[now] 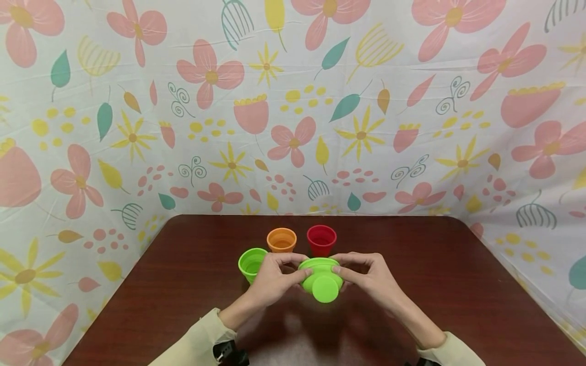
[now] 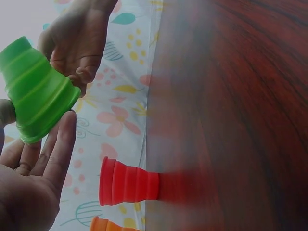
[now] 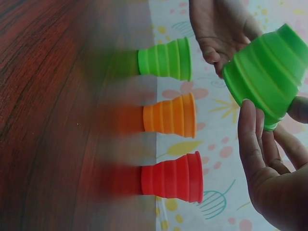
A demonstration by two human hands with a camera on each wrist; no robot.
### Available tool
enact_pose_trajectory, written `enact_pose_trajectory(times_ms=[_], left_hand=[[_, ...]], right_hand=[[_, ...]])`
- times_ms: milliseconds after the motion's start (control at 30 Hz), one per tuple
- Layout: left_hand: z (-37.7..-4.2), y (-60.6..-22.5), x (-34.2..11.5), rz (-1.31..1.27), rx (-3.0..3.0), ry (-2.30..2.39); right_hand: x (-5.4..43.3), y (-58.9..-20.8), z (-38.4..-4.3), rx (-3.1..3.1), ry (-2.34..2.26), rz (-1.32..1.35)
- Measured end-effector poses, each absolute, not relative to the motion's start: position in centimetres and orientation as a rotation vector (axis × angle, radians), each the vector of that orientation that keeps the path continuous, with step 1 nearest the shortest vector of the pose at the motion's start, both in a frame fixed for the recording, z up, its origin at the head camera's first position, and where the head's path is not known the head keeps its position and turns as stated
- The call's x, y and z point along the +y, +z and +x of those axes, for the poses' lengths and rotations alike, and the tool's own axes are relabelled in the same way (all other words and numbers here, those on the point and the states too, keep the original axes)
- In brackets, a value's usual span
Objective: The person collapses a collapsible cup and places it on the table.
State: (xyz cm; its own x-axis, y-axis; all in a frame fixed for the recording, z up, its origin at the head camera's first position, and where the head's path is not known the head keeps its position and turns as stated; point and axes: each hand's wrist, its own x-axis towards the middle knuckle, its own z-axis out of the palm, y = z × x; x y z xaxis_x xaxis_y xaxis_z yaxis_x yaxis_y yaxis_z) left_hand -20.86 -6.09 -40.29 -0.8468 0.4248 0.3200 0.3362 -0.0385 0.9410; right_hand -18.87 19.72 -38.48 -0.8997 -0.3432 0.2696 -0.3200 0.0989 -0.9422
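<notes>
A green ribbed collapsible cup [image 1: 325,287] is held up over the table between both hands, its narrow base tipped toward me. My left hand [image 1: 274,279] pinches it on the left near the wide rim, thumb in front and fingers behind. On the other side my right hand [image 1: 375,277] grips it the same way. The right wrist view shows the held cup [image 3: 269,72] fully extended, with its ribs spread. Just behind my left hand stands a second green cup [image 1: 251,262], partly covered by it.
An orange cup [image 1: 281,239] and a red cup [image 1: 322,239] stand upright on the dark wooden table [image 1: 458,284], just beyond the hands. A flower-patterned cloth [image 1: 293,101] hangs behind the table's far edge and along its sides.
</notes>
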Motion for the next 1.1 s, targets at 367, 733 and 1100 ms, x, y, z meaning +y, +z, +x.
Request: enact_pose_trajectory(times_ms=[367, 733, 1100], left_hand=[[-20.6, -40.5, -5.9, 0.898, 2.062, 2.112], [-20.6, -40.5, -5.6, 0.952, 2.146, 2.126], [-20.7, -40.8, -5.1, 0.901, 2.187, 2.136]], right_hand=[[19.7, -38.6, -18.8, 2.329, -1.986, -0.677], [20.3, -38.8, -19.0, 2.144, -2.021, -0.717], [19.9, -38.9, -18.9, 2.281, -2.018, -0.716]])
